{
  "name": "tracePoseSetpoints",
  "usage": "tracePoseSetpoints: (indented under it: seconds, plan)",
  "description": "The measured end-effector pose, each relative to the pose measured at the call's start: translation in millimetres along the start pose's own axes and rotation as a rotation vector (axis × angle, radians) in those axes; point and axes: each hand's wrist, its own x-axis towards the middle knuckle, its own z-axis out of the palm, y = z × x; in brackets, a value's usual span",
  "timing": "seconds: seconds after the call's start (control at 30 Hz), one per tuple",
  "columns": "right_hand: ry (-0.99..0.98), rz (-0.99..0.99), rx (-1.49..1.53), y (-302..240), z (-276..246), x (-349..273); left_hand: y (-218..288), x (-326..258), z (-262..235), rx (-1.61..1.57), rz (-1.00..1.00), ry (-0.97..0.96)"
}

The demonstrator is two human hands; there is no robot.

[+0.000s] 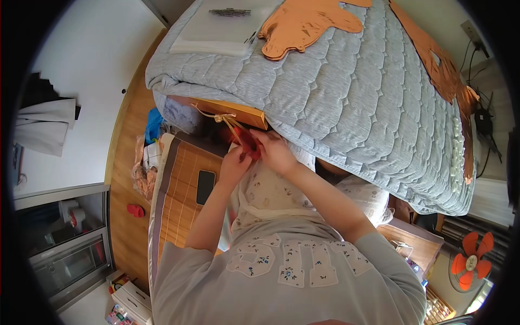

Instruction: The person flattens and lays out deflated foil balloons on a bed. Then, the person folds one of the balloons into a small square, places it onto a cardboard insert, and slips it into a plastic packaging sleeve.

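Observation:
Both of my hands are close together over my lap, below the edge of a wooden board (238, 110) that juts out from under the quilt. My left hand (236, 164) has its fingers pinched at the lower left of a small red piece (247, 142), whose kind I cannot make out. From the right, my right hand (275, 153) closes its fingers on the same red piece. Tan cords (223, 117) are knotted at the board, and their strands run down to the red piece between my hands. My fingers partly hide it.
A grey quilt (336, 97) covers the bed ahead, bearing orange-brown cut-out sheets (309, 27) and a stack of clear plastic bags (216, 27). A dark phone (206, 187) lies on a mat (181, 181) to my left. An orange-bladed fan (471, 261) stands at lower right.

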Motion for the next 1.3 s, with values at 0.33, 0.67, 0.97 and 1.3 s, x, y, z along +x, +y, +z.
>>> tracePoseSetpoints:
  seconds: [0.33, 0.67, 0.97, 1.3]
  plan:
    - [-0.369, -0.225, 0.33, -68.1, -225.3, -92.3, 159.3, 26.3, -66.9, 0.006, 0.229, -0.677]
    - [0.273, 0.194, -0.736, 40.8, -517.8, -70.3, 439.7, 154.5, 65.7, -0.223, 0.943, -0.871]
    - [0.259, 0.204, -0.681, 116.0, -529.7, -62.0, 443.2, 261.5, 262.1, 0.058, 0.781, 0.075]
    - [0.398, 0.308, -0.501, 120.9, -569.9, -42.3, 439.0, 255.0, 274.6, 0.272, 0.959, 0.121]
